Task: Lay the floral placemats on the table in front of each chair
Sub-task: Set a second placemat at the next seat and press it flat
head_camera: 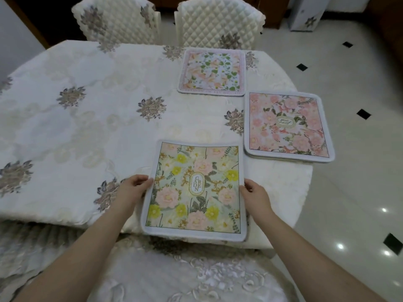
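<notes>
A green and yellow floral placemat [196, 190] lies at the table's near edge, its front border hanging slightly past the edge. My left hand [133, 187] pinches its left border and my right hand [254, 194] grips its right border. A pink floral placemat [287, 127] lies at the right end of the table, with more mat edges showing under it. A third placemat [212, 71] with peach flowers and green leaves sits at the far side, in front of the right quilted chair [220, 20].
The table [87, 118] wears a cream embroidered cloth. A second quilted chair [117, 20] stands at the far left with no mat before it. A covered chair [185, 273] is directly below me. Glossy tiled floor [353, 192] lies to the right.
</notes>
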`<state>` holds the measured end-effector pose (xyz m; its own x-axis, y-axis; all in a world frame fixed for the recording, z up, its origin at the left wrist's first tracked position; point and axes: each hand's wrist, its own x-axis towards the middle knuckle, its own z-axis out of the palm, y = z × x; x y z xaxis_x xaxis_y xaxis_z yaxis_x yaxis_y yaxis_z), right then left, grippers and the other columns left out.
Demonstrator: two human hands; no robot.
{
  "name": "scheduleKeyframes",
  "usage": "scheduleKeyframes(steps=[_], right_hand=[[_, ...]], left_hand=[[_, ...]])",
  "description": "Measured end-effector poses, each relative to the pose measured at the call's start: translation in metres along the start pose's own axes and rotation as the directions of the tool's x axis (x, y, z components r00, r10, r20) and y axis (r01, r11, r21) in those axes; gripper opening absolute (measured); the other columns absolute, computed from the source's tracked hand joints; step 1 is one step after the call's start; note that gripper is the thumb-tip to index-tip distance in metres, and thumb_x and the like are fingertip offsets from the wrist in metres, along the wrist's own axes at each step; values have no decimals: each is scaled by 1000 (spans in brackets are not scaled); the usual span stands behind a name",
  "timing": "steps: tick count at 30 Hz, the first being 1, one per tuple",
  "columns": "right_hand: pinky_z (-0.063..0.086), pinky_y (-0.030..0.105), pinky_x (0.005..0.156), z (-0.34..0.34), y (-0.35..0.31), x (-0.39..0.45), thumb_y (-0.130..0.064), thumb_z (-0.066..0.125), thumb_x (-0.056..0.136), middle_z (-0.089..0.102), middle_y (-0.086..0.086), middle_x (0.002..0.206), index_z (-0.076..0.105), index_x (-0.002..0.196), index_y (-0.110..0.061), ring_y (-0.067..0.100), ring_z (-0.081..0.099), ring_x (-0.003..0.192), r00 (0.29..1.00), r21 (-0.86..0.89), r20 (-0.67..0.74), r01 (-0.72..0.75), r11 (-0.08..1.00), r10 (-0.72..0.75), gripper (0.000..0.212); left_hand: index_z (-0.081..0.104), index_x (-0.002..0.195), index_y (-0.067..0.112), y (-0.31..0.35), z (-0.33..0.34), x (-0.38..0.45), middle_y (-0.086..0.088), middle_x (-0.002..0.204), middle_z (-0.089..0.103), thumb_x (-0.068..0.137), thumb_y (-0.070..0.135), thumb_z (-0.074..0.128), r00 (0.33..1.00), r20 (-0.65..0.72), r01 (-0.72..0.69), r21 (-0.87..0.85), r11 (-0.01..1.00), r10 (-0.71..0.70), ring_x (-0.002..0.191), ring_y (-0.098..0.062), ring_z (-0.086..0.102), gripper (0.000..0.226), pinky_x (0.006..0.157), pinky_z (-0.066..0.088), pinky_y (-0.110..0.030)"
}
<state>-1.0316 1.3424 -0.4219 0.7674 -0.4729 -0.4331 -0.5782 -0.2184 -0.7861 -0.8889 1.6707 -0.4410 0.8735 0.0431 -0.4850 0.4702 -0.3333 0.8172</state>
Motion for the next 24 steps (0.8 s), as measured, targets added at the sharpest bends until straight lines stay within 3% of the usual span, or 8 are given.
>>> scheduleKeyframes(steps=[3,6,8,12,16,24], right_hand=[[37,29,53,4,3,2,-11,51,97,65,17,79,67,92,-3,32,59,68,998,-216,-42,41,975,-52,18],[46,30,66,7,0,1,-12,53,98,65,10,99,56,127,-8,21,60,80,995,-221,-83,39,974,-59,29],[44,27,67,10,1,0,-12,53,99,62,5,102,48,139,-13,14,58,80,993,-206,-91,54,977,-74,41],[44,30,79,11,5,1,-13,54,99,58,12,115,52,137,-13,18,58,87,991,-225,-113,43,973,-70,38],[46,31,81,12,6,0,-13,55,99,60,11,114,54,137,-14,20,58,91,989,-221,-130,36,975,-66,38],[45,31,82,11,7,1,-13,54,99,58,10,114,53,136,-14,19,56,90,986,-238,-152,25,971,-63,37]], left_hand=[[73,81,22,0,-1,3,11,72,74,79,26,82,999,-5,-41,36,998,42,62,-2,68,10,59,53,-20],[72,79,27,1,-1,7,10,71,74,79,26,82,997,-17,-77,87,993,79,68,-4,68,10,62,52,-19],[72,84,25,0,-2,11,7,79,73,79,25,82,994,-12,-106,147,983,108,75,-9,67,11,68,53,-24],[70,91,22,-2,-2,14,5,83,72,80,26,81,988,-4,-147,242,959,153,78,-11,67,15,68,53,-27],[69,89,22,-3,0,11,9,79,69,81,29,80,979,-3,-193,317,929,205,74,-6,64,15,60,45,-18],[67,91,21,-4,5,14,8,82,69,81,31,80,969,19,-236,390,890,248,78,-8,65,19,66,47,-19]])
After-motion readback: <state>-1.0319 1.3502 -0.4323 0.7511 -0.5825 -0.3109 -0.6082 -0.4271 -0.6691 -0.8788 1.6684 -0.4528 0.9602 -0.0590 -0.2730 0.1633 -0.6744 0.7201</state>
